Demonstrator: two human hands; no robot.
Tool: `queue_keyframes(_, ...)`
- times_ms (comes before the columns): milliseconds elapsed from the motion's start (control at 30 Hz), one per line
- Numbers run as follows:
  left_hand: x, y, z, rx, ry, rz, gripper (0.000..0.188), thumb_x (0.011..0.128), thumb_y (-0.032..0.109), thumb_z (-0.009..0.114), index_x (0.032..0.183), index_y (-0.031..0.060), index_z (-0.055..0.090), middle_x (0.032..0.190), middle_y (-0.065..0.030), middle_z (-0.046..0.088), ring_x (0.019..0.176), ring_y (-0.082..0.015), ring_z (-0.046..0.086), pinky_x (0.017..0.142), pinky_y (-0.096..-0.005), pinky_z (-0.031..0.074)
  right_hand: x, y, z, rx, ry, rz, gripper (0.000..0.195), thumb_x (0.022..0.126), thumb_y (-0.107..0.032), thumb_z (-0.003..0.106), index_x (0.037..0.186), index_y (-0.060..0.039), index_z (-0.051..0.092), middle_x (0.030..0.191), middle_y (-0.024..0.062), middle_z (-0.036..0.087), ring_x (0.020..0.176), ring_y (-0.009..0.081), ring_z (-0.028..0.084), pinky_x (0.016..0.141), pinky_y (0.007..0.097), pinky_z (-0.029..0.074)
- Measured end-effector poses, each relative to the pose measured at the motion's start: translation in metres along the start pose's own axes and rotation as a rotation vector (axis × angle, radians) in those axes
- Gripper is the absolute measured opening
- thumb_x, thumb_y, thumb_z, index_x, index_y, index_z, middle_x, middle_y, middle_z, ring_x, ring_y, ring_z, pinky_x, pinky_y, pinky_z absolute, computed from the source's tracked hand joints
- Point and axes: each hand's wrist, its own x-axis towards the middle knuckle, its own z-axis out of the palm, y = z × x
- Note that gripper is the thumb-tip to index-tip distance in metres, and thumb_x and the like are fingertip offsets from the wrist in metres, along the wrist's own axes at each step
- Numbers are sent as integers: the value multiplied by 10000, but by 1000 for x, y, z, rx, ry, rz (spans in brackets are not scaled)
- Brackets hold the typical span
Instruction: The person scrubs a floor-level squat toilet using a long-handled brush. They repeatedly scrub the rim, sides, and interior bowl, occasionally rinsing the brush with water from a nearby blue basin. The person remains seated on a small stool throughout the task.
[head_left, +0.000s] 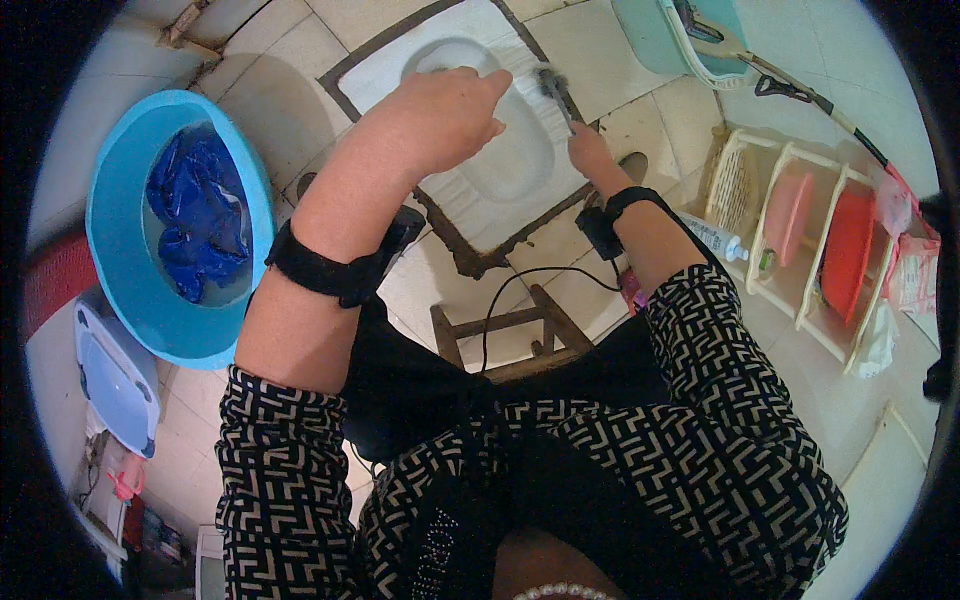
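Observation:
Before me a white ceramic squat toilet (517, 135) is set into the tiled floor, with a dark rough border around it. My right hand (591, 152) grips the grey handle of a brush (555, 86). The brush's dark bristles rest at the right rim of the toilet. Above the left part of the basin hangs my left hand (461, 116), back upward and fingers bent. Its palm is hidden, so I cannot tell whether it holds anything. Black straps with small devices circle both my forearms.
At left stands a blue tub (180, 352) holding blue cloth in water, beside a light-blue basin (112, 375). A cream plastic rack (787, 315) with basins stands at right. A teal bucket (652, 37) is at upper right. A wooden stool (517, 322) and a black cable lie close to me.

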Motion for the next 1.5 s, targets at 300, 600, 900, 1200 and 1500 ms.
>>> queue_keyframes(300, -2, -4, 0, -17, 14, -17, 484, 869, 237, 597, 1301, 78, 447, 1109, -204, 593, 1011, -398, 572, 856, -469, 476, -29, -6, 17, -81, 8, -18, 420, 848, -106, 483, 1258, -14, 490, 924, 214, 654, 847, 390, 635, 729, 461, 523)
queue_keyframes(600, -2, -3, -4, -25, 27, -12, 475, 864, 230, 601, 1289, 71, 461, 1109, -208, 594, 992, -402, 580, 850, -469, 479, -2, -10, -7, 62, 134, 63, 394, 881, -154, 487, 1255, -37, 522, 1123, 228, 602, 1018, 391, 575, 883, 441, 464)
queue_keyframes(900, 1, -5, -2, -39, 25, 3, 477, 858, 229, 603, 1286, 73, 463, 1123, -208, 591, 996, -401, 579, 844, -466, 481, 29, -24, -17, -95, -27, 42, 386, 875, -125, 467, 1247, -34, 515, 1119, 220, 602, 1021, 382, 575, 879, 440, 465)
queue_keyframes(1200, 1, -4, -4, -45, 40, 3, 468, 861, 225, 599, 1282, 73, 467, 1119, -210, 593, 1012, -401, 574, 850, -467, 477, 1, -3, 18, -147, 33, -85, 377, 855, -84, 490, 1224, -17, 527, 1047, 224, 628, 882, 375, 634, 787, 447, 504)
queue_keyframes(1500, -2, -10, -5, -49, 54, -18, 460, 861, 231, 598, 1276, 75, 474, 1114, -203, 597, 1010, -397, 576, 860, -458, 474, 14, -34, -5, -99, -32, -10, 410, 877, -121, 469, 1280, -45, 478, 1031, 244, 624, 919, 413, 607, 810, 471, 494)
